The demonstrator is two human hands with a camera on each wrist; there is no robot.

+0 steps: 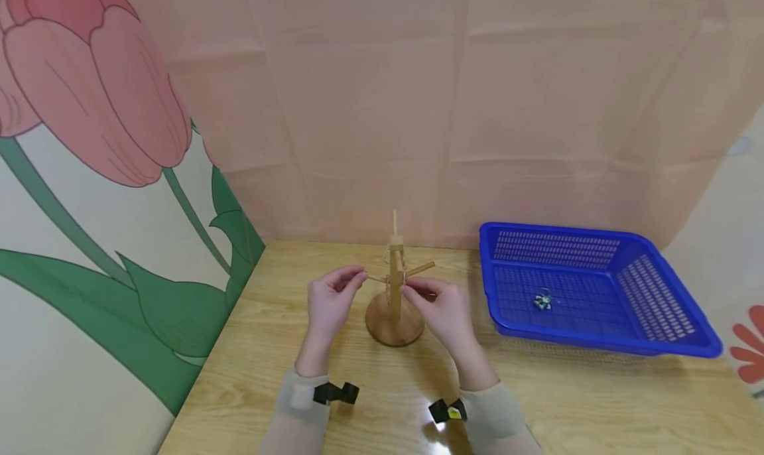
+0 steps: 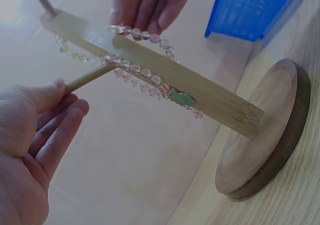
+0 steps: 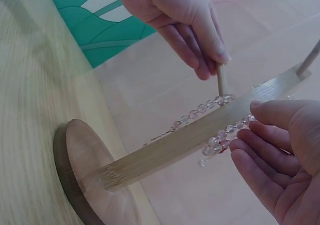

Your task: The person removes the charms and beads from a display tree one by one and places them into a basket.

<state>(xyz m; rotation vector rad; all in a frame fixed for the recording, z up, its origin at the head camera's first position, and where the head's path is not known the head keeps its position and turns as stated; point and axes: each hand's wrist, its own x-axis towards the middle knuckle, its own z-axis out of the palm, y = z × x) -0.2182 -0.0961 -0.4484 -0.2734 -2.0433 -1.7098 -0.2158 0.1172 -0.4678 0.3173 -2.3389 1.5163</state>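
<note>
A wooden bracelet stand has a square post with thin pegs, rising from a round base. My left hand pinches the end of a side peg between thumb and fingers. On that peg, against the post, hangs a pale pink beaded bracelet with a green charm. Across the post, my right hand pinches a clear and pink beaded bracelet between thumb and forefinger, close beside the wood. A yellowish beaded bracelet hangs higher up, partly hidden behind the post.
To the right, a blue plastic basket stands on the wooden table. Inside it lies a small green and white beaded piece. A pink cloth hangs behind the table, and a tulip-painted wall borders the left.
</note>
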